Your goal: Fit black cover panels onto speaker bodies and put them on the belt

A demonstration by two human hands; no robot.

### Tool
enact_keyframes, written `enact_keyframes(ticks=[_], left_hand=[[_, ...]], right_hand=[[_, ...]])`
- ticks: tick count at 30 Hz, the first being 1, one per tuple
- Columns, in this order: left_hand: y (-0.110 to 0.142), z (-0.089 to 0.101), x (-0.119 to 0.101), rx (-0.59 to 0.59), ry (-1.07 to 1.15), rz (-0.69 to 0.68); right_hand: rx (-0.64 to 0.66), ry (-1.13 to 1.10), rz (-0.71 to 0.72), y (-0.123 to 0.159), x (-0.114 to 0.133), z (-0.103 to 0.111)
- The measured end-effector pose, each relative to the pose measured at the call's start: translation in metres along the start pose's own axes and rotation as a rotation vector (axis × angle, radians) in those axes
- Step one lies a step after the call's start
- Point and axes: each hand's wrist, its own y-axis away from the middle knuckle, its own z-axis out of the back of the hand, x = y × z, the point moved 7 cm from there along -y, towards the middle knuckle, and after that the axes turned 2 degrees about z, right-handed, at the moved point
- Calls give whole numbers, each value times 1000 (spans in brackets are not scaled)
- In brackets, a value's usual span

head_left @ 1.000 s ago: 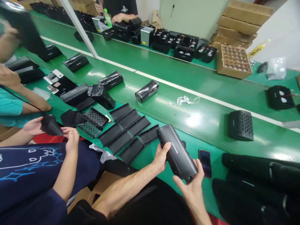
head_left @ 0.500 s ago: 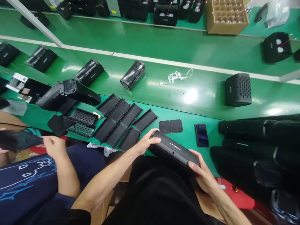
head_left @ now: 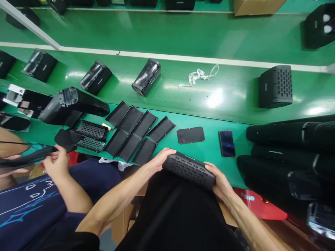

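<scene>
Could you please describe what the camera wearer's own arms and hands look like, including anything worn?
The left hand and right hand wear no gloves, and no watch shows. Both forearms are bare; a black sleeve ends near the left elbow.

Some fingers of my left hand [head_left: 160,160] and right hand [head_left: 221,182] are hidden by the perforated casing [head_left: 190,169], whose underside I cannot see; its lettering [head_left: 190,158] is too foreshortened to read. From the middle of my view, the top edge crops a cardboard box [head_left: 258,7] between one and two o'clock, the right edge a black unit [head_left: 318,29] at two and dark cases [head_left: 273,151] at three. The left edge cuts off a co-worker [head_left: 34,200] at eight.
</scene>
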Motion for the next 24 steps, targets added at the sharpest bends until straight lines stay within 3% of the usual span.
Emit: enact_keyframes(ticks=[1,2,3,4,6,7,10,11,13,16,20,22,24], left_hand=[[19,22,-18,-6,-22,-53],[35,37,-42,-10,-58,-247],[45,47,-57,-56,-62,-411],[44,45,-58,-79,-60,-437],[13,12,-24,-91,-6,-240],[-11,-17,-4,-87,7,-209],[-93,-111,65,-55,16,-163],[-117,-132,82,-61,36,-165],[-149,-155,93,-9,121,-261],[-154,-155,65,176,-74,-333],[-129,-143,24,259,-751,-306],[-123,-147,22,302,-930,-288],[-122,-148,33,326,-974,-249]], right_hand=[[-12,-8,-8,-2,-1,1],[-18,-11,-14,-3,-2,3],[-21,-13,-15,-5,-2,6],[-23,-15,-11,-6,-1,9],[-22,-36,15,-8,3,12],[-14,-65,39,-8,5,10],[65,-189,120,-6,8,-10],[115,-217,145,-4,8,-21],[256,-191,183,1,9,-43],[424,51,254,6,23,-53],[319,165,502,11,76,-22],[375,273,530,17,89,-18],[478,419,436,22,80,-21]])
